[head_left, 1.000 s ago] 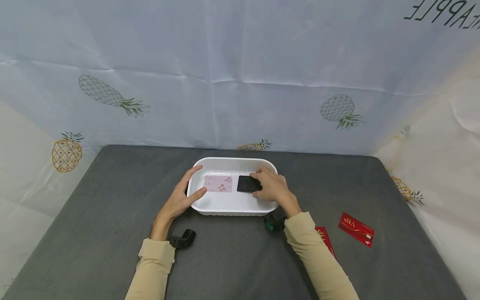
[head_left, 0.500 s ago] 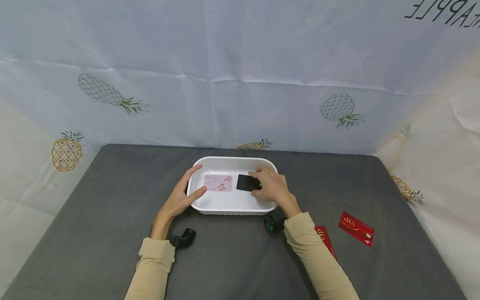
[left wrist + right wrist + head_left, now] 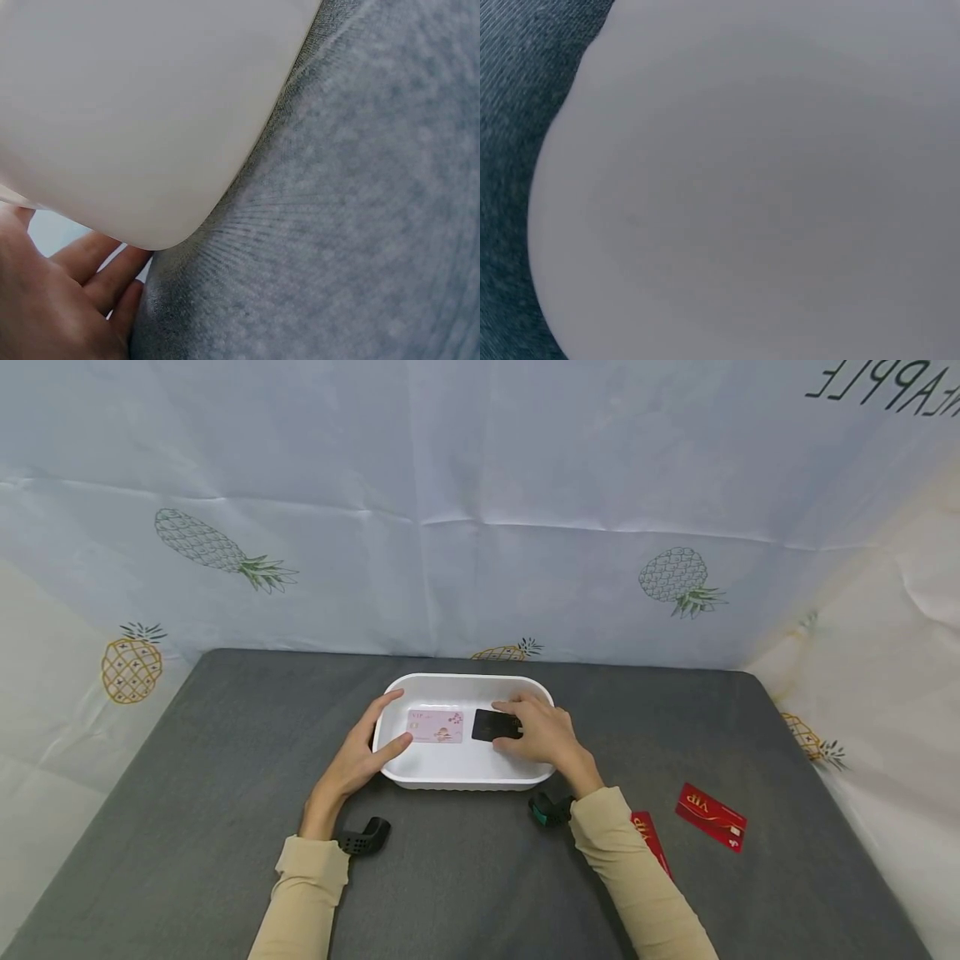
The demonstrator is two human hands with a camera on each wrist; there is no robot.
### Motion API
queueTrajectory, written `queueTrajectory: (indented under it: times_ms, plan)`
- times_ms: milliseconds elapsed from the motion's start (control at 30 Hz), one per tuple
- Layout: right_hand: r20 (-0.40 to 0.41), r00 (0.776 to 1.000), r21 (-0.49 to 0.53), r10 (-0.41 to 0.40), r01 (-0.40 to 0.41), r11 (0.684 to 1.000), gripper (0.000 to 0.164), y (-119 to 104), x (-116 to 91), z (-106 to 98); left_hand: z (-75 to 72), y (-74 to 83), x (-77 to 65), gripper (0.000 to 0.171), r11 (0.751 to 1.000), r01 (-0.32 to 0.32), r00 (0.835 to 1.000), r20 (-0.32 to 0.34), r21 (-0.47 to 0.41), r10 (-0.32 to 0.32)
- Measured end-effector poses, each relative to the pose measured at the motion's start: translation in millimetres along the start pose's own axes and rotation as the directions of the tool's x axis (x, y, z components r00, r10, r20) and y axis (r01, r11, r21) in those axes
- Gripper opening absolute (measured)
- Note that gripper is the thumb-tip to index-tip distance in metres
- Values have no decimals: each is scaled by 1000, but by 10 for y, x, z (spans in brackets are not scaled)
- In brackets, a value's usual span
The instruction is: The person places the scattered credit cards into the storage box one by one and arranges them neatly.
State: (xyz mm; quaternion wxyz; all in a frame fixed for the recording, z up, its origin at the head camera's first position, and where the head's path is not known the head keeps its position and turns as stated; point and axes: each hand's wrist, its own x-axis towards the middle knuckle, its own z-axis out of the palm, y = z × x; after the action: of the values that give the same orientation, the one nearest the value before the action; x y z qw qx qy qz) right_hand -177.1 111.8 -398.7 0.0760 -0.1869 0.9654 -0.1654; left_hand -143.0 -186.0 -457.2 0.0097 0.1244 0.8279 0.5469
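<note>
A white tray (image 3: 442,772) stands on the grey table, with two cards side by side in it. My left hand (image 3: 358,755) holds the tray's left end, thumb over the near rim and fingers along the outside. In the left wrist view, several fingers (image 3: 114,281) show against the tray's outer wall. A pink VIP card (image 3: 435,727) lies flat just right of that thumb. My right hand (image 3: 546,732) reaches over the tray's right side and grips a black card (image 3: 489,725) by its near and far edges. The palm hides the card's right end.
Two red VIP cards lie on the table to the right: one red card (image 3: 711,817) fully in view, another red card (image 3: 651,842) partly under the right forearm. A pineapple-print cloth (image 3: 442,585) hangs behind the table (image 3: 450,868).
My right hand's thumb and index finger have moved slightly left along the black card, which has shifted a touch. My left hand, the tray and the pink card stay put.
</note>
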Motion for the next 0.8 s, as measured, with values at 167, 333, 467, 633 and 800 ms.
queueTrajectory:
  times_ms: [167, 333, 467, 633, 800]
  plan:
    - [5, 1000, 41, -23, 23, 999, 58, 8, -11, -11, 0, 2, -2, 73, 1000, 6, 1000, 1, 2, -6]
    - [15, 999, 115, -38, 36, 993, 58, 26, -29, -46, 1, -6, -3, 73, 1000, 5, 1000, 1, 0, -5]
    - [2, 998, 181, -59, 58, 982, 58, 43, -45, -76, 2, -5, -4, 73, 1000, 3, 1000, 1, 0, -3]
    - [-21, 996, 228, -82, 85, 970, 59, 56, -76, -102, 4, -7, 0, 72, 1000, 2, 1000, 5, -6, -2]
    - [-51, 994, 242, -95, 104, 965, 59, 55, -142, -140, 6, 1, 1, 72, 1000, -2, 1000, 7, -17, 2]
